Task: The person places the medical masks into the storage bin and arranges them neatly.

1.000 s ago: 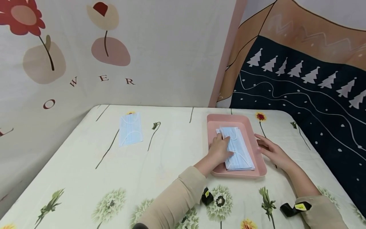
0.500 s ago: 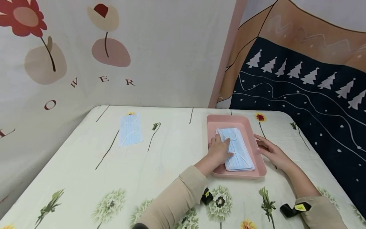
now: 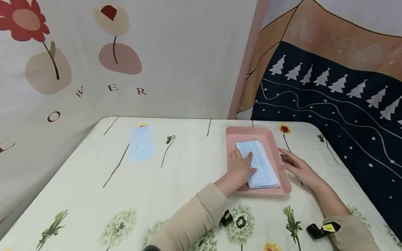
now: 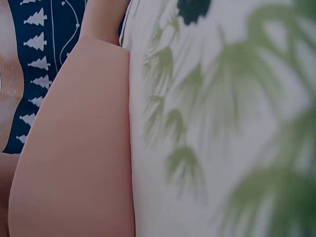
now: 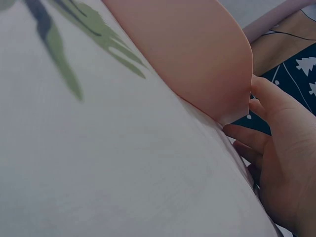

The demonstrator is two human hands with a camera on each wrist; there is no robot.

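A pink tray (image 3: 284,184) lies on the table, and a stack of light blue face masks (image 3: 263,174) rests inside it. My left hand (image 3: 239,169) reaches into the tray, its thumb and index finger on the stack and its other fingers stretched out by the stack's left edge. With loosely bent fingers, my right hand (image 3: 299,169) touches the tray's right side; the right wrist view shows its thumb at the tray wall (image 5: 197,54). In the left wrist view the tray's wall (image 4: 74,143) fills the left part and covers most of the hand.
A single blue face mask (image 3: 142,144) lies flat at the back left of the table. The flower-print tablecloth (image 3: 188,157) meets a printed cloth wall (image 3: 188,62) behind and a dark tree-patterned cloth (image 3: 355,115) at the right.
My left hand's outer fingers have shifted left off the stack's upper corner and straightened, and the loose strap there lies flatter. My right hand stays at the tray's side.
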